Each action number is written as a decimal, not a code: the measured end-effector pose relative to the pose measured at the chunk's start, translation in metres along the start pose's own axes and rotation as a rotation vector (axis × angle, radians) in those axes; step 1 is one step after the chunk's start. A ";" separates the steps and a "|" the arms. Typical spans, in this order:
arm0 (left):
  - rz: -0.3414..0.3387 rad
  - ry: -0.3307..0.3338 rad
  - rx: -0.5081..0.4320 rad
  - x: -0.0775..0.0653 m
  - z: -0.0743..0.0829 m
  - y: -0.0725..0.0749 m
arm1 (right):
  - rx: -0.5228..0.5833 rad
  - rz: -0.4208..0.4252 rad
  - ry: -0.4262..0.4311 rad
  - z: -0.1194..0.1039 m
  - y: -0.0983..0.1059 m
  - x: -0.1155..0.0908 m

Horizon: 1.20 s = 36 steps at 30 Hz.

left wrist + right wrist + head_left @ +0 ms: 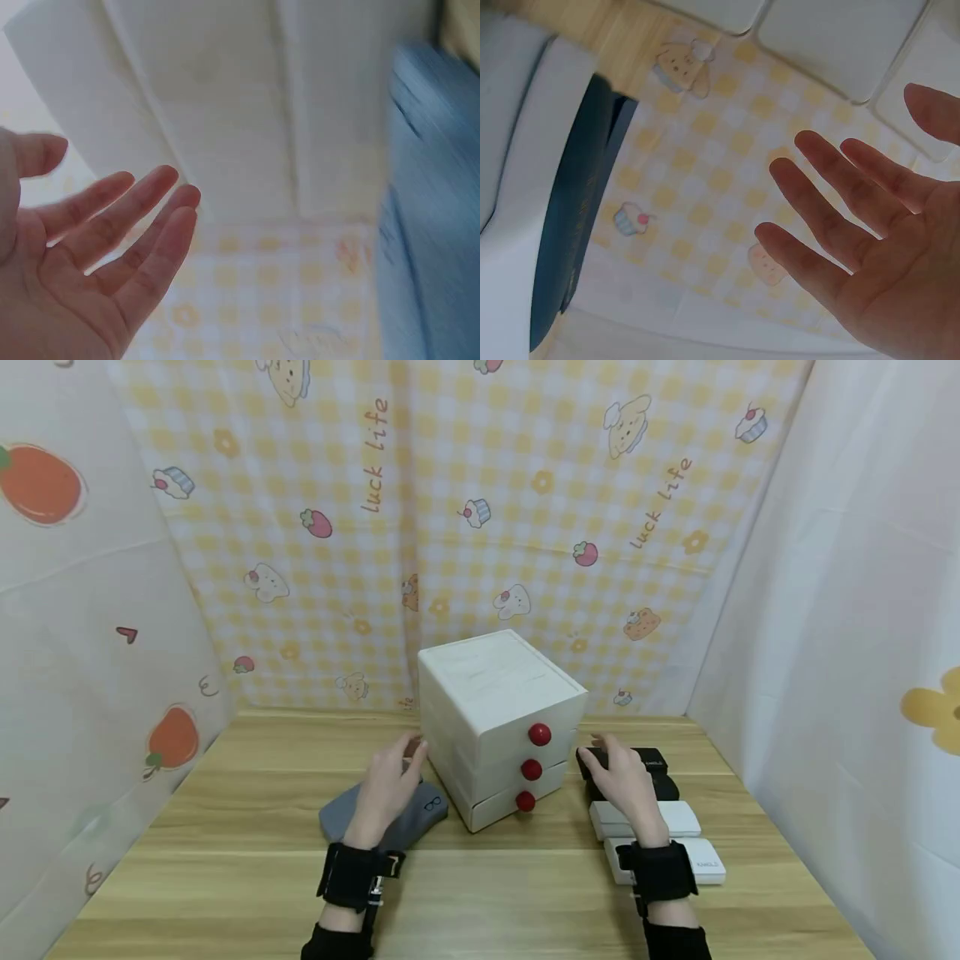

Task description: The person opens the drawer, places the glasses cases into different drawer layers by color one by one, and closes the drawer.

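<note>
A white three-drawer box (502, 693) with red round knobs stands turned at an angle on the wooden table, its drawers pushed in. My left hand (390, 785) hovers at the box's left side, over a blue-grey glasses case (416, 818). In the left wrist view, the fingers (150, 247) are spread and hold nothing, close to the white side wall. To the right of the box, my right hand (621, 777) is above black cases (651, 760) and white cases (678, 818). Its fingers (817, 195) are relaxed with nothing in them.
The cases on the right form a column, black ones behind and white ones in front. A yellow checked curtain (480, 543) hangs behind the table (525, 910). White curtains (832, 635) close off both sides. Black straps (663, 870) wrap both wrists.
</note>
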<state>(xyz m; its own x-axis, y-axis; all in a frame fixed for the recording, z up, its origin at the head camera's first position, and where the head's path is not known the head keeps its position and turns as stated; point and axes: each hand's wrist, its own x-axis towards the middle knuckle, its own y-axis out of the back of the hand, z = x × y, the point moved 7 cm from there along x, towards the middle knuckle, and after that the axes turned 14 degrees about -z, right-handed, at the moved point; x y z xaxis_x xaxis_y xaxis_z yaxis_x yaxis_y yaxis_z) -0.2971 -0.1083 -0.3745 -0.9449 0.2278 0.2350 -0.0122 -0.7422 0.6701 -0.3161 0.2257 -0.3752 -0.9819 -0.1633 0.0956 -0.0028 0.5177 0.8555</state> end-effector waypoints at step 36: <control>-0.381 0.203 0.110 0.054 0.083 0.015 | -0.152 0.034 0.189 -0.092 0.008 0.004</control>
<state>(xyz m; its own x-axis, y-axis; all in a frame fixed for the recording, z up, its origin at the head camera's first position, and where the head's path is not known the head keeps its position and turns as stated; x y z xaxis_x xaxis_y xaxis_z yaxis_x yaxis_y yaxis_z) -0.3213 -0.0546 -0.2932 -0.9250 0.3351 -0.1789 -0.3474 -0.5554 0.7555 -0.3027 0.1519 -0.3213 -0.9280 -0.3101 0.2067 0.0719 0.3954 0.9157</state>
